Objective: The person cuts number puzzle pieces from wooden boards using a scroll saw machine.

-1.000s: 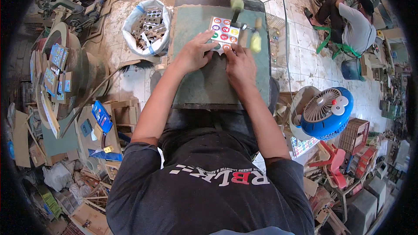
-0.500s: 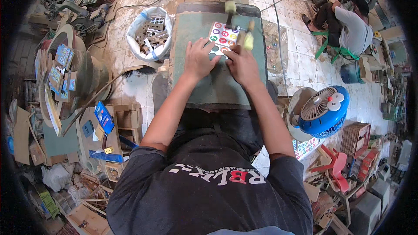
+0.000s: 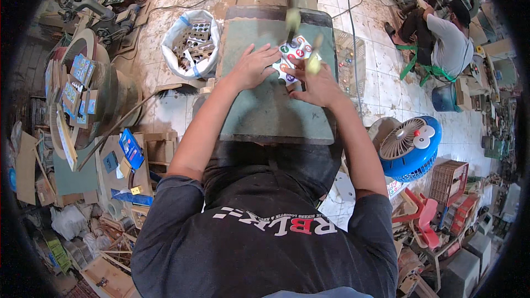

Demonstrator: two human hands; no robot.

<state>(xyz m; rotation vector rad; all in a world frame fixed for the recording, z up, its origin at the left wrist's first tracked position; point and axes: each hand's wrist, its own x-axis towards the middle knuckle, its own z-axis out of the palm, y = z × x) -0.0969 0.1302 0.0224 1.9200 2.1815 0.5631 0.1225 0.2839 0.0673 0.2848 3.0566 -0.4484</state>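
A white board printed with coloured numbered circles lies tilted on the green worktable of a machine. Parts of its outline look wavy. My left hand is open, with fingers stretched toward the board and their tips at its left edge. My right hand lies over the board's right side, fingers spread and thumb apart near its lower edge. A dark upright machine part with a blurred yellow-green block stands at the board's far edge. Another blurred yellow-green block hides part of my right hand.
A white sack of cut scraps stands left of the table. A plastic crate is at its right. A blue fan stands nearer on the right. Farther right, another person sits working. Boards and machine parts crowd both sides.
The board has turned and shifted slightly right and nearer. My right hand has moved right and nearer, its fingers spreading. My left hand has turned, fingers now pointing more rightward.
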